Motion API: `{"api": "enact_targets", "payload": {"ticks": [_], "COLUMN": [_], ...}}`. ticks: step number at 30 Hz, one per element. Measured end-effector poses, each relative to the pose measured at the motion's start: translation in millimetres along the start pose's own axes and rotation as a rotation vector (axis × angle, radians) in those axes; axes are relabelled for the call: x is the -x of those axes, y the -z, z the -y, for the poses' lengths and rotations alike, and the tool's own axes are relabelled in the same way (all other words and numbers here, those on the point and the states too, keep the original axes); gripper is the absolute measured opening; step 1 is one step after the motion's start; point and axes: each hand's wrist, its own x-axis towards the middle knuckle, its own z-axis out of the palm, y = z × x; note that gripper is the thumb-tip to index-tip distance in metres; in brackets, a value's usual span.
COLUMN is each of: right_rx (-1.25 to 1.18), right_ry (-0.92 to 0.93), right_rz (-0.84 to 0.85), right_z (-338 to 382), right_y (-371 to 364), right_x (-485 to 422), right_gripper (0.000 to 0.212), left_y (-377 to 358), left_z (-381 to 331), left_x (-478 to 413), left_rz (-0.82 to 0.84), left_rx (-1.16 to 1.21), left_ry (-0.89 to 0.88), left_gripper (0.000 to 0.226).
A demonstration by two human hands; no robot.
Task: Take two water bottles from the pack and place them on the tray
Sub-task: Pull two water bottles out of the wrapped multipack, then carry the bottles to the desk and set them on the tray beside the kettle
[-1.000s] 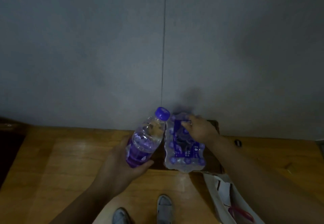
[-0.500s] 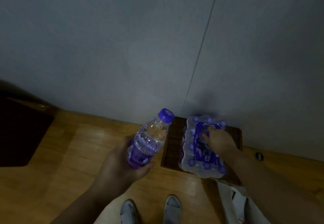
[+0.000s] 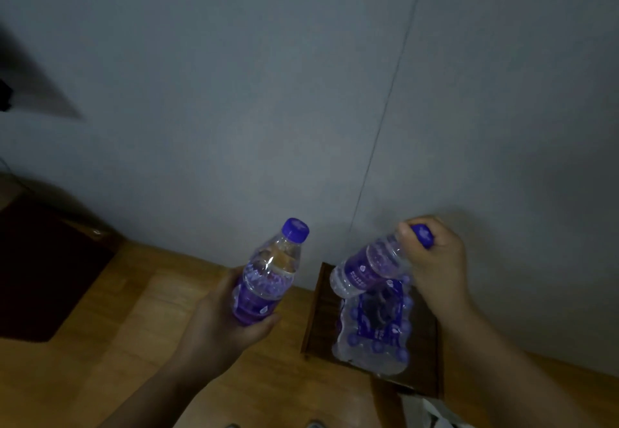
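The left hand (image 3: 214,324) is gripping one water bottle (image 3: 268,277) upright by its base. The right hand (image 3: 438,260) is holding a second bottle (image 3: 368,268), tilted, by its cap above the pack (image 3: 375,330).

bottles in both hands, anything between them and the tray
No tray can be identified in this view, so the path cannot be judged. The left hand holds one bottle upright over the wooden floor; the right hand holds the second bottle by its cap above the pack, which sits on a dark wooden stand.
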Motion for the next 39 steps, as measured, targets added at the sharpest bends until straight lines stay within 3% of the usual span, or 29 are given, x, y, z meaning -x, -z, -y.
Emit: {"api": "enact_targets", "payload": {"ticks": [4,7,19,27,39], "right_rx": [-0.216,-0.322,-0.301,-0.337,-0.319], "right_ry": [-0.029,-0.05,0.119,0.197,0.247], "right_rz": [-0.009,0.094,0.311,0.336,0.431], "right_z": [68.2,110.1,261.9,353.0,441.9], "right_y": [-46.6,-78.7,-223.3,-342.8,-530.5], "right_x": [-1.1,6.2,84.8,167.9,232.0], "right_gripper": [0.012,0.013,0.016,0.018,0.026], "left_y": [35.5,67.5,223.4,348.0,507.7], "left_z": [-16.5,-21.5,-4.0,50.4,136.6], "left_x": [22.8,46.4,162.3,246.2,295.9], "left_rz": [-0.12,-0.206,-0.472,-0.535,-0.636], "left_rx": [0.024,0.037,-0.015,0.032,0.111], "left_ry": [-0.024,-0.022,-0.063,-0.044,-0.04], "left_gripper": [0.068,0.07,0.062,0.078,0.07]}}
